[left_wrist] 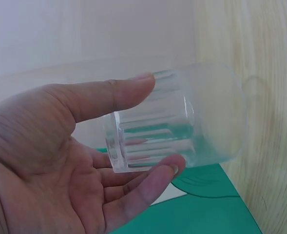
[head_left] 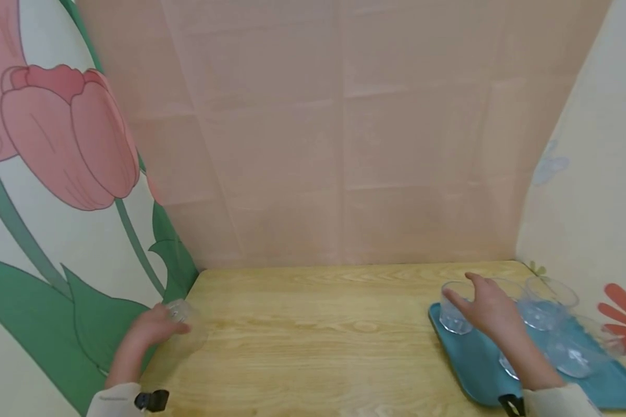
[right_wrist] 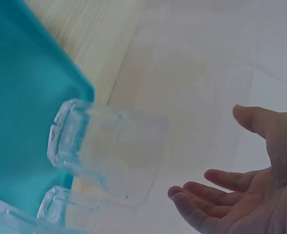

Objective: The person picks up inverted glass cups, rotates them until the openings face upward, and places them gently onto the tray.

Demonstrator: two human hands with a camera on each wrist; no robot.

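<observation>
At the table's left edge, my left hand (head_left: 155, 327) holds a clear plastic cup (left_wrist: 167, 122). Thumb and fingers pinch it around its ribbed base, and its mouth points toward the table top. Over on the right, my right hand (head_left: 487, 307) hovers above the blue tray (head_left: 475, 373) with fingers spread and nothing between them. Closest to it is an upright clear cup (right_wrist: 109, 151) at the tray's far left corner; a gap separates fingers and rim in the right wrist view.
Several more clear cups, one a cup (head_left: 574, 353) near the tray's right side, stand on the tray, partly behind my right forearm. The wooden table (head_left: 302, 347) meets a pink-covered back wall (head_left: 339, 145). Side walls with painted flowers (head_left: 68, 133) flank it.
</observation>
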